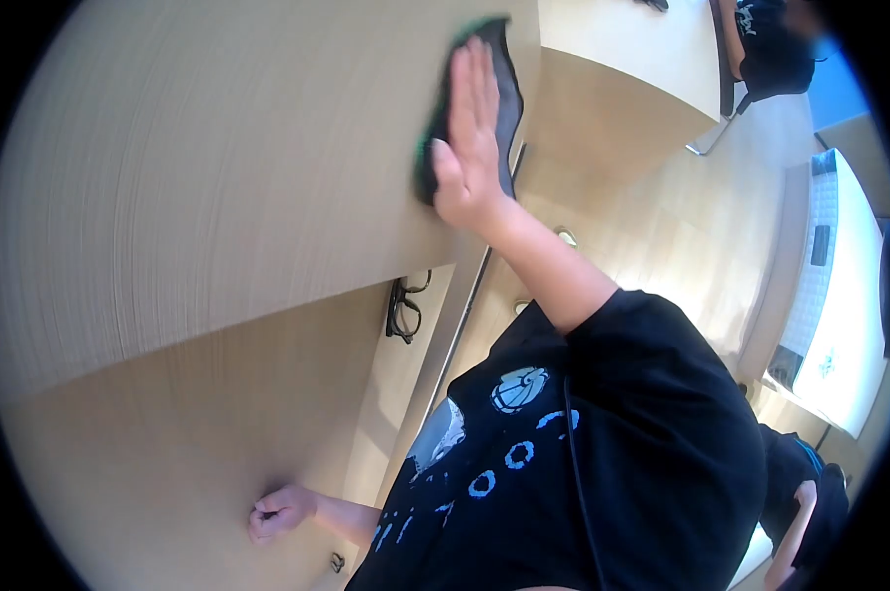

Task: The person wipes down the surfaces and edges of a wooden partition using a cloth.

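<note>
Dark cloth [510, 94] lies under flat right hand [474, 143], long axis along fingers, near surface [297, 128] edge; curled left hand [282, 512] well apart.

Black T-shirt [681, 443], short sleeve [627, 330], pale-blue ringed print [521, 389], thin dark cord [577, 473].

The cloth [508, 98] is black, seemingly green-edged where blurred, the panel [218, 177] streaky beige.

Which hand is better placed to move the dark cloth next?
Probably the right hand: it lies flat over the dark cloth, fingers extended, at the side of the wood-grain surface. The left hand is curled up, well away from the cloth.
</note>
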{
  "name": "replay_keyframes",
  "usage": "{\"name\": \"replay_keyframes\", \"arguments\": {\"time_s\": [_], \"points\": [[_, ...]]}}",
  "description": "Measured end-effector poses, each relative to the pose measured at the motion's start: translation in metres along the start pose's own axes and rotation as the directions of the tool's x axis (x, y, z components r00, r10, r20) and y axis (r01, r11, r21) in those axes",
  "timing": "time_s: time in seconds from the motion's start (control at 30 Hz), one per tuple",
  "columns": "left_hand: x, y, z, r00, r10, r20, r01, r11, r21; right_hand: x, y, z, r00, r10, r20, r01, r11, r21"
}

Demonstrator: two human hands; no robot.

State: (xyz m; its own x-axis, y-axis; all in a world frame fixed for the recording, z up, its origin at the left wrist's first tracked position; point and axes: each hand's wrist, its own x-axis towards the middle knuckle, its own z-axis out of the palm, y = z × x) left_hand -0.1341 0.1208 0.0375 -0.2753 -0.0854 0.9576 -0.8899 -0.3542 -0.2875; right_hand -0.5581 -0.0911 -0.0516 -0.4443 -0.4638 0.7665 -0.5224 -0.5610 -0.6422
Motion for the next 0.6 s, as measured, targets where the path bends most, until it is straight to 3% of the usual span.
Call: {"name": "replay_keyframes", "arguments": {"time_s": [0.07, 0.13, 0.2, 0.27, 0.3, 0.37, 0.4, 0.47, 0.53, 0.57, 0.6], "points": [[-0.001, 0.001, 0.001, 1.000, -0.007, -0.009, 0.006, 1.000, -0.006, 0.048, -0.016, 0.000, 0.987, -0.162, -0.008, 0.162, 0.987, 0.015], [0.000, 0.003, 0.003, 1.000, -0.011, -0.014, 0.011, 1.000, 0.010, 0.081, -0.025, -0.018, 0.989, -0.131, 0.066, 0.136, 0.987, -0.082], [0.002, 0.004, 0.002, 1.000, -0.002, -0.005, 0.002, 0.999, 0.047, 0.089, 0.020, -0.013, 0.976, -0.220, 0.002, 0.219, 0.973, -0.076], [0.000, 0.005, -0.003, 1.000, -0.005, 0.007, 0.005, 0.998, 0.069, 0.087, 0.061, -0.014, 0.999, -0.020, -0.027, 0.019, 0.999, -0.047], [-0.001, 0.005, -0.004, 1.000, -0.008, 0.014, 0.007, 0.997, 0.074, 0.082, 0.093, -0.007, 0.982, 0.133, -0.132, -0.129, 0.991, 0.042], [-0.003, 0.008, -0.001, 1.000, -0.013, 0.022, 0.011, 0.997, 0.074, 0.064, 0.142, -0.007, 0.967, 0.179, -0.182, -0.190, 0.981, -0.049], [-0.004, 0.008, 0.000, 1.000, -0.014, 0.026, 0.012, 0.997, 0.075, 0.048, 0.185, -0.001, 0.954, 0.207, -0.217, -0.214, 0.977, -0.006], [-0.002, 0.004, 0.000, 1.000, -0.005, 0.027, 0.003, 0.996, 0.086, 0.019, 0.224, -0.004, 0.882, 0.431, -0.190, -0.438, 0.899, 0.006], [-0.001, 0.004, 0.003, 1.000, -0.004, 0.008, 0.003, 0.994, 0.110, -0.025, 0.288, 0.005, 0.770, 0.594, -0.231, -0.558, 0.804, 0.208], [0.000, 0.003, 0.003, 1.000, -0.002, -0.001, 0.002, 0.992, 0.123, -0.010, 0.244, -0.002, 0.521, 0.847, -0.104, -0.743, 0.510, 0.434], [0.002, 0.002, 0.004, 1.000, 0.002, -0.007, -0.002, 0.991, 0.133, 0.005, 0.195, -0.013, 0.222, 0.970, 0.095, -0.804, 0.127, 0.580]]}}
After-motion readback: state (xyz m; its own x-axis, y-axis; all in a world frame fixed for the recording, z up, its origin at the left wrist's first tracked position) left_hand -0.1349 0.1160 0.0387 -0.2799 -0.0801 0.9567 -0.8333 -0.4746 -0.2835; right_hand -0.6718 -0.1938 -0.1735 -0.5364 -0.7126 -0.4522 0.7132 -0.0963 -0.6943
